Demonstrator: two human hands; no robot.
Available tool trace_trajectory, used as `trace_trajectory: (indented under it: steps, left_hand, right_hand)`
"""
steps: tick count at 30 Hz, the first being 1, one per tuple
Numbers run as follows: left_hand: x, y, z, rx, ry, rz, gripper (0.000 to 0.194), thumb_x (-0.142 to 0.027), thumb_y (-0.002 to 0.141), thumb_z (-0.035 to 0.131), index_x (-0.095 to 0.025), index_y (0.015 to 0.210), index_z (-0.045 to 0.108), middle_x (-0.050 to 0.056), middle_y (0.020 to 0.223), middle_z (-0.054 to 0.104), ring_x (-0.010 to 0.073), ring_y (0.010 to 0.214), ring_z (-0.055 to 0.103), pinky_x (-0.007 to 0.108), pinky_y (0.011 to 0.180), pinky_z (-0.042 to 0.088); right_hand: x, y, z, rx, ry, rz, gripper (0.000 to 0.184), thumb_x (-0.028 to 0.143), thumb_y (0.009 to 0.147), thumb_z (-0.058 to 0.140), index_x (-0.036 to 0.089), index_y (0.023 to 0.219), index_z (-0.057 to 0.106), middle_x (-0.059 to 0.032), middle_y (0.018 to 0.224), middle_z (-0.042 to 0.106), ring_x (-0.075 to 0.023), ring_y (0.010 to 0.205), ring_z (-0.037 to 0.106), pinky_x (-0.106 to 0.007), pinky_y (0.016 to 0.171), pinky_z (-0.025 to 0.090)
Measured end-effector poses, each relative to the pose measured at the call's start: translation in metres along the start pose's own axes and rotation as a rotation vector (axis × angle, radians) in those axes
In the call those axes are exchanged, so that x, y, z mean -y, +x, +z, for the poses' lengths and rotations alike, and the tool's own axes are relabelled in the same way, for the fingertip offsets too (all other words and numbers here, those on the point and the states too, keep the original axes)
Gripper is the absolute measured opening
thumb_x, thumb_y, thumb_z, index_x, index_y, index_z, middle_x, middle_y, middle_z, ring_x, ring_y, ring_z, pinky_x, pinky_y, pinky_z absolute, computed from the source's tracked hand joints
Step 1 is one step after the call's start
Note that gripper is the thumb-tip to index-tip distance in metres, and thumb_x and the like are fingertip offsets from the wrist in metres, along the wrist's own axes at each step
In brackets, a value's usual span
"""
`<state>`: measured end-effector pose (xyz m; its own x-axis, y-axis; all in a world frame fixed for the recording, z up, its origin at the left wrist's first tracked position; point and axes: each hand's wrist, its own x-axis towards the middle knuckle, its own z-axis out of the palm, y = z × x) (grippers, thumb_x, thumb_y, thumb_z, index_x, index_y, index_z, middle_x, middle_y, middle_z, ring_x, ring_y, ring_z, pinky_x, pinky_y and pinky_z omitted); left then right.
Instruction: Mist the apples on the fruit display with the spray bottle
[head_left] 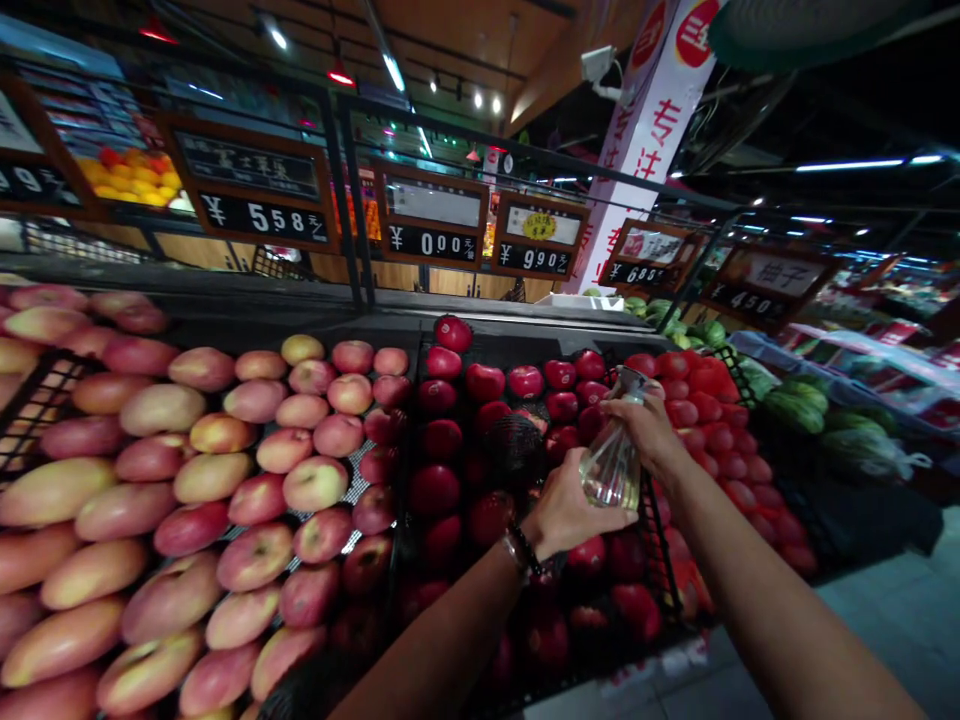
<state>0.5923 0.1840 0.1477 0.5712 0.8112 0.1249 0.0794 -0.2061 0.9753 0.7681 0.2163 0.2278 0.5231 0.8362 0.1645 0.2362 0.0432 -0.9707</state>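
Note:
Both of my hands are on a clear spray bottle [611, 468] with a greyish head, held tilted above the dark red apples [435, 490]. My left hand [574, 505] cups its lower part, thumb and fingers around the base. Higher up, my right hand [649, 425] is closed around the neck just below the head. Some liquid seems to sit in the bottle. A dark netted thing [517, 445] lies among the apples just left of my hands; I cannot make out what it is.
Pink and yellow apples [259, 555] fill the left of the stand. Red-wrapped fruit [701, 400] lies in a black crate at right, with watermelons [799, 405] beyond. Price signs [431, 225] hang on a rail along the back. A white pillar [637, 150] rises behind.

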Motion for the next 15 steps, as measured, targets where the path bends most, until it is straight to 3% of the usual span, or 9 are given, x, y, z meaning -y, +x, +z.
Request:
trace_trajectory:
  steps: [8, 15]
  left_hand:
    - [0.007, 0.009, 0.037, 0.061, -0.001, 0.004, 0.091, -0.051, 0.062, 0.103, -0.023, 0.136, 0.06, 0.01, 0.123, 0.082, 0.0315, 0.106, 0.079, 0.043, 0.092, 0.063]
    - [0.02, -0.008, 0.059, 0.095, -0.056, -0.059, 0.089, -0.049, 0.061, 0.103, -0.024, 0.133, 0.059, 0.009, 0.121, 0.082, 0.0316, 0.105, 0.078, 0.042, 0.088, 0.063]
  right_hand:
    - [-0.025, 0.002, -0.04, -0.118, 0.019, 0.064, 0.025, 0.035, 0.06, 0.086, 0.023, 0.074, 0.068, 0.0045, 0.057, 0.06, -0.0177, 0.054, 0.052, -0.035, 0.055, 0.04]
    - [-0.057, -0.01, -0.055, -0.069, 0.053, 0.109, 0.031, 0.037, 0.059, 0.088, 0.021, 0.082, 0.075, 0.0016, 0.065, 0.068, -0.0201, 0.061, 0.06, -0.034, 0.059, 0.046]
